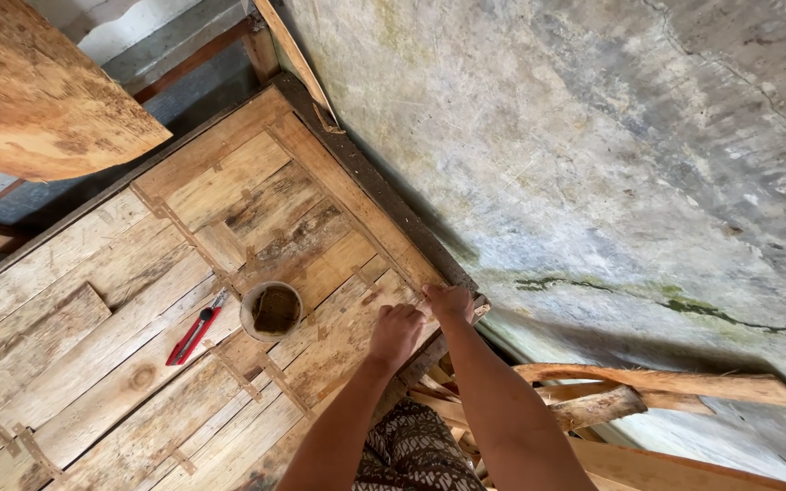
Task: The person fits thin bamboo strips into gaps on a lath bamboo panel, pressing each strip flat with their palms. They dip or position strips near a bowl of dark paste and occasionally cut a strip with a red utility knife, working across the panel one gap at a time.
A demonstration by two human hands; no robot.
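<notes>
— What's the person wearing?
— Nothing on the arms: both forearms bare, no sleeves, watch or rings on the left hand (396, 335) or right hand (448, 301). Below, dark cloth (411, 450) with pale swirling pattern.

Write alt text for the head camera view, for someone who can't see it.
Seen from above, a person's left hand and right hand press on the edge of a pale wooden panel lying on a stained concrete floor. A small round bowl and a red utility knife lie on the panel.
</notes>
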